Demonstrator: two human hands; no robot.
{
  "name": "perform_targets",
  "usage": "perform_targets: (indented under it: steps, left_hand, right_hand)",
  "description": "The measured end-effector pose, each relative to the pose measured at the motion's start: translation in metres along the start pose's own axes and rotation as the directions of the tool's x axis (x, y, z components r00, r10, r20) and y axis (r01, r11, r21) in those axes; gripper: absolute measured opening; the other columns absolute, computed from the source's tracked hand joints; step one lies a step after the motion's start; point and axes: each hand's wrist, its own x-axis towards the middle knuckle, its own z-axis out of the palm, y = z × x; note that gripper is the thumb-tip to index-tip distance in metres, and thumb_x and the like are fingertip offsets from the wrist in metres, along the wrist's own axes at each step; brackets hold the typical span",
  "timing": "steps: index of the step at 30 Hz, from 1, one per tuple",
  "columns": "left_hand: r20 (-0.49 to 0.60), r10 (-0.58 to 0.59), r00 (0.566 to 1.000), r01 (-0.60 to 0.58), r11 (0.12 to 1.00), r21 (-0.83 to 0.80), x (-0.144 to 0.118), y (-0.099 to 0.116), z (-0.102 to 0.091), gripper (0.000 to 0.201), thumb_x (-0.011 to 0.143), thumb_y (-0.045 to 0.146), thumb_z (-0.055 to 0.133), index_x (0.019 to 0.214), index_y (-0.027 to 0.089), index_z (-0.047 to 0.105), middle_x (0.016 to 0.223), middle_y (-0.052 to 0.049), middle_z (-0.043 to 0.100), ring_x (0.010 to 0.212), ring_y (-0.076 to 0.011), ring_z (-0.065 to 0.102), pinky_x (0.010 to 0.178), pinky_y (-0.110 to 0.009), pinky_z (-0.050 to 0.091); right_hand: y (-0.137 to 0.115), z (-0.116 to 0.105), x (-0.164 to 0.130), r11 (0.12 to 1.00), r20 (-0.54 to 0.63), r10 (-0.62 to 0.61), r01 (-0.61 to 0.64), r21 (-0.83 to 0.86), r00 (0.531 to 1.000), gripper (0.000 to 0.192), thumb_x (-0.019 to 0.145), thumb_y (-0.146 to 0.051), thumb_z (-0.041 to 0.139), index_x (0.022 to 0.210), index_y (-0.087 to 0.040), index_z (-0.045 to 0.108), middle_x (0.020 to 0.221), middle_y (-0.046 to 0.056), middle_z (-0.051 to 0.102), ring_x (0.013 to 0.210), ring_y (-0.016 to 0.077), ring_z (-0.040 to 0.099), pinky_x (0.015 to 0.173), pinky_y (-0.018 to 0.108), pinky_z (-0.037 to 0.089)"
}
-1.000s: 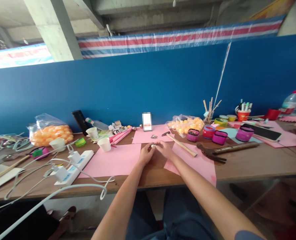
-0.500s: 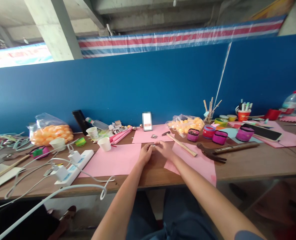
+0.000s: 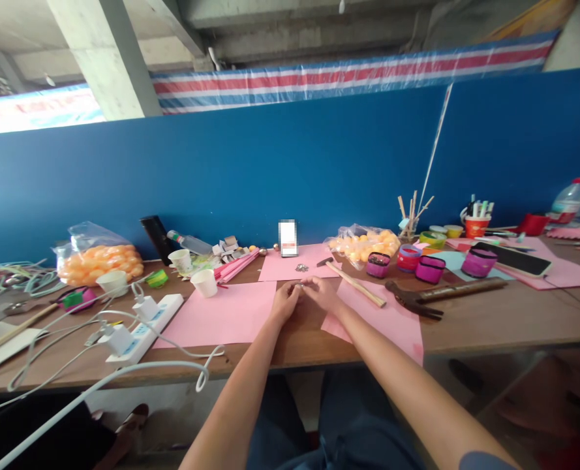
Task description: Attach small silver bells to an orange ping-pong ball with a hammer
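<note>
My left hand (image 3: 286,301) and my right hand (image 3: 323,293) meet at the middle of the wooden table (image 3: 490,320), fingertips pinched together on a small silvery metal piece (image 3: 300,285). Both hands rest between two pink paper sheets, one (image 3: 221,316) to the left and one (image 3: 392,320) to the right. A small pile of silvery metal bits (image 3: 302,267) lies on a third pink sheet (image 3: 290,264) just beyond my fingers. A wooden-handled hammer (image 3: 353,281) lies just right of my right hand.
A white power strip (image 3: 140,326) with chargers and trailing cables lies at the left. Two bags of orange balls (image 3: 98,260) (image 3: 365,245), paper cups (image 3: 205,282), tape rolls (image 3: 429,269), a large wrench (image 3: 441,295), a phone (image 3: 515,259) and a pen cup (image 3: 476,225) lie along the table. A blue wall stands behind.
None of note: both hands stay pinched together on the small metal piece, with only tiny finger shifts.
</note>
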Motion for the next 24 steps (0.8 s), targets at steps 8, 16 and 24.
perform_targets:
  steps: [8, 16, 24]
  left_hand:
    - [-0.053, -0.019, 0.998, 0.015, 0.997, -0.081, -0.0001, 0.0011, -0.0001, 0.033, 0.075, 0.038, 0.054, 0.098, 0.015, 0.060, 0.093, -0.009, 0.064, 0.077, -0.0175, 0.062, 0.064, -0.029, 0.054]
    - [-0.074, 0.079, 0.994, -0.081, 0.996, -0.028, 0.0022, -0.0061, -0.0040, 0.036, 0.074, 0.035, 0.056, 0.105, 0.018, 0.057, 0.101, -0.009, 0.063, 0.087, -0.0190, 0.061, 0.078, -0.034, 0.050]
    - [-0.044, 0.125, 0.991, -0.122, 0.990, 0.066, 0.0013, -0.0026, -0.0031, 0.034, 0.074, 0.030, 0.056, 0.106, 0.018, 0.056, 0.101, -0.008, 0.063, 0.085, -0.0183, 0.061, 0.079, -0.033, 0.049]
  right_hand:
    - [0.0007, -0.0023, 0.0036, 1.000, -0.107, 0.024, -0.024, 0.001, 0.994, 0.024, 0.077, -0.032, 0.048, 0.092, -0.017, 0.059, 0.091, 0.005, 0.065, 0.084, 0.0177, 0.061, 0.077, 0.031, 0.048]
    - [0.0036, 0.0047, 0.0046, 1.000, -0.051, 0.014, -0.014, -0.010, 0.999, 0.028, 0.076, -0.035, 0.054, 0.098, -0.019, 0.061, 0.100, 0.007, 0.065, 0.094, 0.0203, 0.060, 0.083, 0.033, 0.046]
    - [-0.0018, 0.0004, 0.0020, 1.000, 0.012, -0.004, 0.004, 0.019, 1.000, 0.025, 0.078, -0.034, 0.052, 0.096, -0.020, 0.063, 0.098, 0.005, 0.067, 0.092, 0.0195, 0.060, 0.083, 0.033, 0.046]
